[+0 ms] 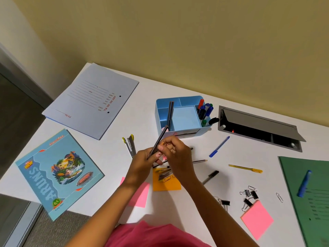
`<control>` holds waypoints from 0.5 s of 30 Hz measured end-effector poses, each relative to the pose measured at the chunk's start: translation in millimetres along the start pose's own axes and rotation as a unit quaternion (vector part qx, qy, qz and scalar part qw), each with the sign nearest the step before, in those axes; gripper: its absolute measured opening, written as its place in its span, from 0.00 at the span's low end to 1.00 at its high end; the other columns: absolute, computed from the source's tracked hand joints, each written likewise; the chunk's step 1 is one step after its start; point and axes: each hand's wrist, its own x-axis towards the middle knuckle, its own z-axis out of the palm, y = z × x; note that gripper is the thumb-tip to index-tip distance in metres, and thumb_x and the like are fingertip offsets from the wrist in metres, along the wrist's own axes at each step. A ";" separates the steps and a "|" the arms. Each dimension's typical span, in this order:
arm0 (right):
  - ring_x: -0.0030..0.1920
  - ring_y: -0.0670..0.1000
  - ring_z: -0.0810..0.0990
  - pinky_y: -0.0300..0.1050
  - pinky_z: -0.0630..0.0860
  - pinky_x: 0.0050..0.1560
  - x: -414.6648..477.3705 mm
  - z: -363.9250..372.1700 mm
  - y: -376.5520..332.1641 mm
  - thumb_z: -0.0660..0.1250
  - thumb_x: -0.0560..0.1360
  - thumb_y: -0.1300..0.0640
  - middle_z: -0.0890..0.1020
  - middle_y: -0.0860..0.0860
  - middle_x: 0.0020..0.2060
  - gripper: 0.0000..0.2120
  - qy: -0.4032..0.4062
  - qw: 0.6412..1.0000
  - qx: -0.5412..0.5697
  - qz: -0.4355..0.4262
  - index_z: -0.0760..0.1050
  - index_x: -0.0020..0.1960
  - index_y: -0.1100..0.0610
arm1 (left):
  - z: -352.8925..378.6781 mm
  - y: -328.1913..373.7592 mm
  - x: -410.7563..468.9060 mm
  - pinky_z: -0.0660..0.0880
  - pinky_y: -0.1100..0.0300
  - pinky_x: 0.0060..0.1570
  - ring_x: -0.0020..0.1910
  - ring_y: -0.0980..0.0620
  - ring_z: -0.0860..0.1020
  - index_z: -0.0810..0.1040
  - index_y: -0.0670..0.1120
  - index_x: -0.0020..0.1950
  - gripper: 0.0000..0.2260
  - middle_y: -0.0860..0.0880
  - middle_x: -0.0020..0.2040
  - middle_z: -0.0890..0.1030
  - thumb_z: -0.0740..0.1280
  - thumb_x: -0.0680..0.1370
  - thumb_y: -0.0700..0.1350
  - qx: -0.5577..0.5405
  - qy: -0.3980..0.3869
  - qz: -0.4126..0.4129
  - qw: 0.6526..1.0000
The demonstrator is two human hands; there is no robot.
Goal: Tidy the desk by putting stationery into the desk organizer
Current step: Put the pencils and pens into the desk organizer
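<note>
Two hands meet over the middle of the white table (151, 90). The left hand (141, 164) has its fingers curled tight around a few dark pencils (158, 142). The pencils stick up and lean toward the blue organizer (185, 130). The right hand (176, 154) pinches the same pencils near their low end.

The organizer stands just behind the hands. Two more dark pencils (170, 113) stand in one of its slots. Some markers (204, 111) stand in the slot on its right side.

A blue pen (219, 146), a yellow pen (245, 168) and a black pen (211, 177) lie on the table to the right of the hands. An orange note pad (167, 184) lies under the hands. Black clips (249, 195) lie near a pink note pad (257, 220). A notebook (58, 173) lies at the left.
</note>
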 end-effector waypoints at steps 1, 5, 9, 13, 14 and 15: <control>0.38 0.41 0.79 0.30 0.73 0.37 2.1 -2.7 -2.8 0.64 0.73 0.52 0.80 0.45 0.36 0.04 0.000 1.000 0.009 0.017 0.74 0.44 0.52 | -0.8 -0.2 -0.1 0.72 0.73 0.36 0.37 0.61 0.82 0.79 0.52 0.51 0.09 0.59 0.33 0.83 0.62 0.79 0.40 -0.003 0.002 -0.001 1.000; 0.33 0.43 0.81 0.40 0.79 0.36 14.5 -21.8 -17.4 0.63 0.78 0.56 0.80 0.45 0.33 0.02 0.100 0.995 0.012 0.024 0.72 0.47 0.51 | -6.2 -2.2 -0.3 0.70 0.77 0.47 0.53 0.59 0.79 0.78 0.49 0.62 0.13 0.56 0.54 0.81 0.63 0.80 0.42 -0.008 0.055 -0.002 0.998; 0.35 0.48 0.79 0.38 0.76 0.37 34.1 -40.5 -29.0 0.60 0.80 0.61 0.79 0.51 0.35 0.03 0.300 0.950 0.088 -0.025 0.72 0.51 0.56 | -16.7 -2.9 -2.4 0.65 0.82 0.45 0.56 0.62 0.74 0.78 0.49 0.63 0.12 0.57 0.55 0.79 0.61 0.80 0.45 -0.002 0.112 -0.016 0.994; 0.40 0.48 0.77 0.37 0.75 0.39 56.4 -41.1 -18.0 0.59 0.80 0.61 0.79 0.53 0.43 0.05 0.297 0.952 0.020 -0.066 0.73 0.53 0.59 | -20.9 -3.5 -2.9 0.66 0.81 0.46 0.54 0.63 0.75 0.79 0.50 0.61 0.12 0.58 0.52 0.80 0.61 0.80 0.46 -0.012 0.117 -0.028 0.993; 0.41 0.47 0.77 0.35 0.74 0.40 60.5 -38.2 -12.1 0.59 0.80 0.61 0.78 0.54 0.44 0.05 0.278 0.957 -0.012 -0.083 0.73 0.53 0.60 | -20.7 -3.8 -2.9 0.67 0.78 0.47 0.54 0.62 0.75 0.79 0.50 0.61 0.12 0.58 0.52 0.80 0.61 0.80 0.46 -0.011 0.115 -0.030 0.993; 0.42 0.47 0.76 0.34 0.74 0.40 64.0 -34.4 -6.6 0.59 0.80 0.61 0.78 0.54 0.44 0.06 0.255 0.961 -0.040 -0.100 0.73 0.53 0.61 | -20.2 -3.4 -3.0 0.68 0.74 0.49 0.54 0.60 0.76 0.79 0.50 0.61 0.12 0.57 0.53 0.80 0.61 0.81 0.46 -0.011 0.112 -0.031 0.993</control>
